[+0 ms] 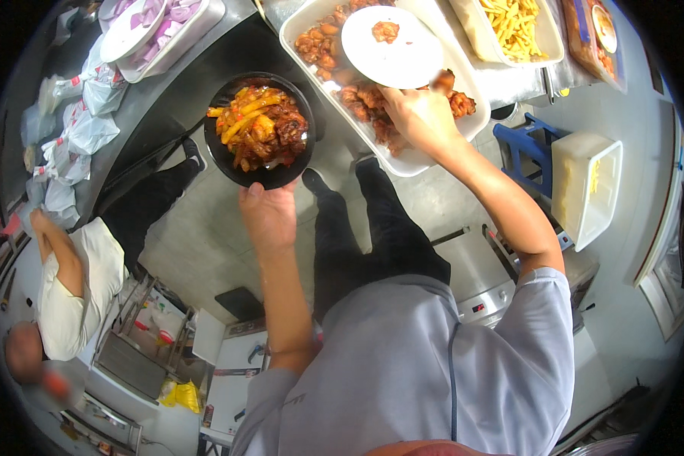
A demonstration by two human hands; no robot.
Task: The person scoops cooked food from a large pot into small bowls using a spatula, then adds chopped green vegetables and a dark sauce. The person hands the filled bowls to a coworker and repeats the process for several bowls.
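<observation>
My left hand [269, 214] holds up a black round bowl [214, 149] from its near edge. In the bowl lie saucy meat pieces [289, 126] and yellow strips like fries [256, 105]. My right hand [422, 117] is at the near edge of a white round plate [392, 62], with its fingertips partly hidden; the plate seems gripped there. One small browned meat piece [385, 32] lies on the plate. Beneath the plate and hand is a white plastic tub [370, 139] of browned meat pieces [360, 102].
Tubs of pale fries [510, 25] and cut purple vegetables [179, 17] flank the meat tub. Tied plastic bags [88, 128] line the left counter. Another person [85, 279] stands at left. A blue stool [527, 151] and a white bin [584, 188] are at right.
</observation>
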